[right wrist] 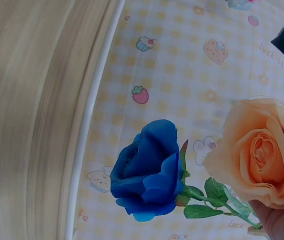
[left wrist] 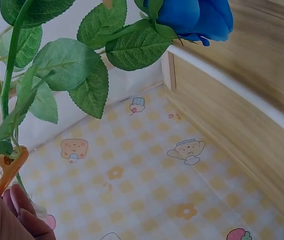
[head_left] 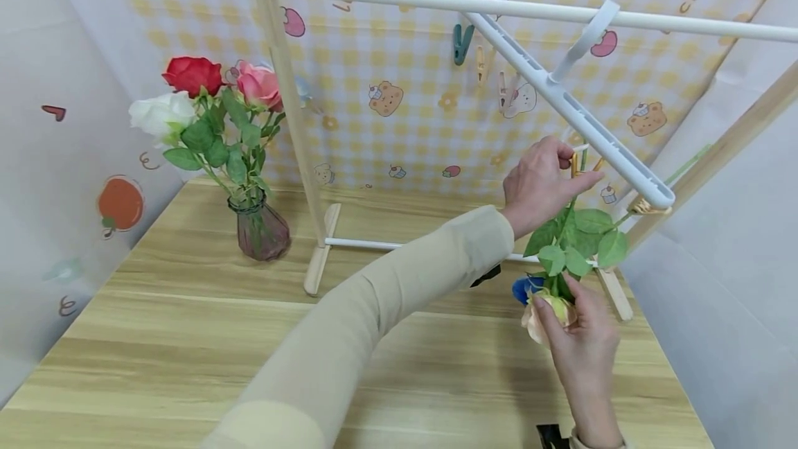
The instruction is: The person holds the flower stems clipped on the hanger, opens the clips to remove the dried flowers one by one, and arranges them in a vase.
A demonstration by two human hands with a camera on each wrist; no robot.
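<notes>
Beneath the white hanger (head_left: 564,99) at right, the left hand (head_left: 539,186) is pinching an orange clip (head_left: 575,163) onto the inverted stem while the right hand (head_left: 582,345) is cupping the peach rose (head_left: 537,321), steadying it.

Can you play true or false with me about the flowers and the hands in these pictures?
1. The right hand holds a peach rose. True.
2. The vase holds yellow sunflowers. False: it holds red, pink and white roses.
3. The left hand is up at an orange clip. True.
4. The blue rose lies flat on the table. False: it hangs head down by the peach rose.
</notes>
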